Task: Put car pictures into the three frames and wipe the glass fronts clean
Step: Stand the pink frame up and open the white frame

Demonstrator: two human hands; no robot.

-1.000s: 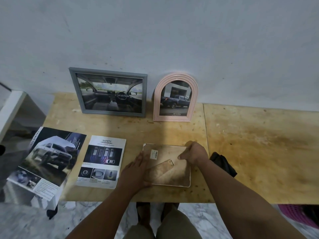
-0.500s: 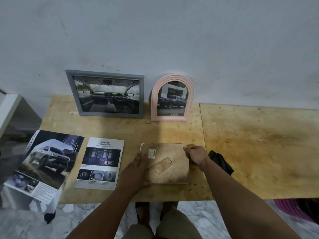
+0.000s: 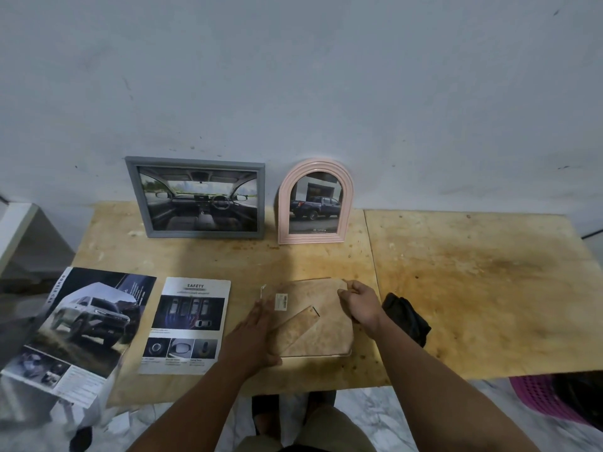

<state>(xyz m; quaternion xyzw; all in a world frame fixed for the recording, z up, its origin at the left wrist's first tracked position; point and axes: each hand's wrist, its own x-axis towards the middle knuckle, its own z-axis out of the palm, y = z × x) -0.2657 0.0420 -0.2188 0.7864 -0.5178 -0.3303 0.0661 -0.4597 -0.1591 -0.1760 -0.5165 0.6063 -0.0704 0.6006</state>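
Third frame (image 3: pixel 311 318) face down near tabletop (image 3: pixel 473 288) front edge, left hand (image 3: pixel 257 334) flat on its backing, right hand (image 3: pixel 360 303) pinching the far corner: risks sliding off or cracking glass if lifted unevenly.

Plywood table (image 3: pixel 473 288) against grey wall (image 3: pixel 326 76), marble floor (image 3: pixel 375 419).

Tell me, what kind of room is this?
Probably a plain home workroom: a rough plywood table against a bare grey wall, marble-look floor, and a pink basket underneath.
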